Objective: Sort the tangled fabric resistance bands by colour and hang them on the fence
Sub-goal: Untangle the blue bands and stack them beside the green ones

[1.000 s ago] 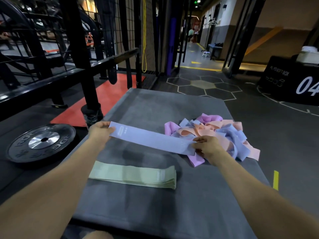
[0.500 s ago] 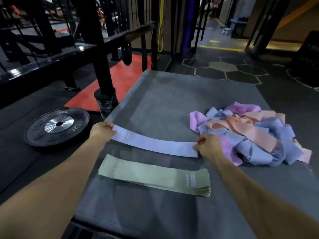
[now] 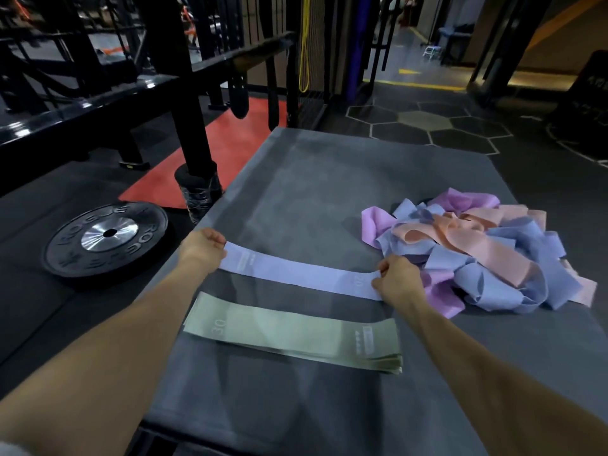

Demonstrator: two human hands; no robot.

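grey mat; left hand, right hand pinch flat lilac band ends.

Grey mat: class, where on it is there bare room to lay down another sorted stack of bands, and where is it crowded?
Bare patches on the grey mat: the far half beyond the blue band, and the near strip below the green stack. Crowded: the right side, under the tangled pile, and the middle, where the left hand and right hand hold the blue band.

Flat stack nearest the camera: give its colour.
Pale green stack, clearest in the head view.
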